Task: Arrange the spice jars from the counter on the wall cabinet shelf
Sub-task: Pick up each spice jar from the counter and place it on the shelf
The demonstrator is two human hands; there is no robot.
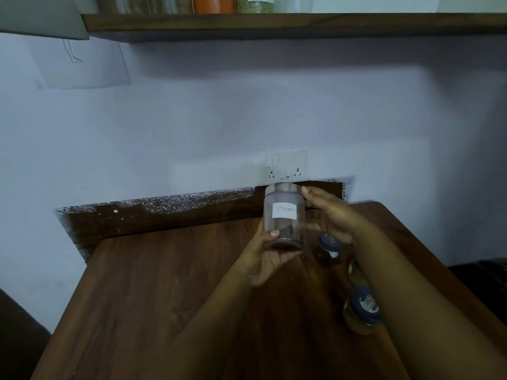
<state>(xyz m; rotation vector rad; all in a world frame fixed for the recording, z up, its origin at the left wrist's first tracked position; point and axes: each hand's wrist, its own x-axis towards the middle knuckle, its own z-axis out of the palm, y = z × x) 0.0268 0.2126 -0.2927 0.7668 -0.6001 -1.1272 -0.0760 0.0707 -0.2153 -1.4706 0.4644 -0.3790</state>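
A clear glass jar [284, 218] with a steel lid and a white handwritten label is lifted above the wooden counter [153, 292]. My left hand [264, 260] cups its base from below, thumb on the front. My right hand [329, 212] holds its right side, fingertips near the lid. Three small jars with blue lids stand on the counter to the right: a dark one [327, 249], an amber one [362, 311], and one [355, 272] mostly hidden behind my right forearm. The wall shelf [274, 24] runs along the top, with several spice jars [214, 4] on it.
A white switch and socket plate [284, 167] is on the wall just behind the lifted jar. A dark backsplash strip [164, 215] edges the counter's back. A grey cabinet corner [44, 20] hangs at the top left. Something black [482, 278] lies right of the counter.
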